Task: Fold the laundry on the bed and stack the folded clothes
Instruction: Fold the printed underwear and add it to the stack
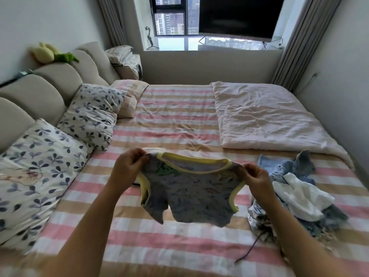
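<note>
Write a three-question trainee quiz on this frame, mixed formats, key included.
1. Where do the left hand and right hand pinch the yellow-trimmed vest? A) hem B) shoulder straps C) side seams
2. True or false: the unfolded clothes pile lies to the person's left of the vest.
3. Fill in: the vest is held over the pink-striped ____.

Key: 1 B; 2 false, the pile lies to the right; 3 sheet.
</note>
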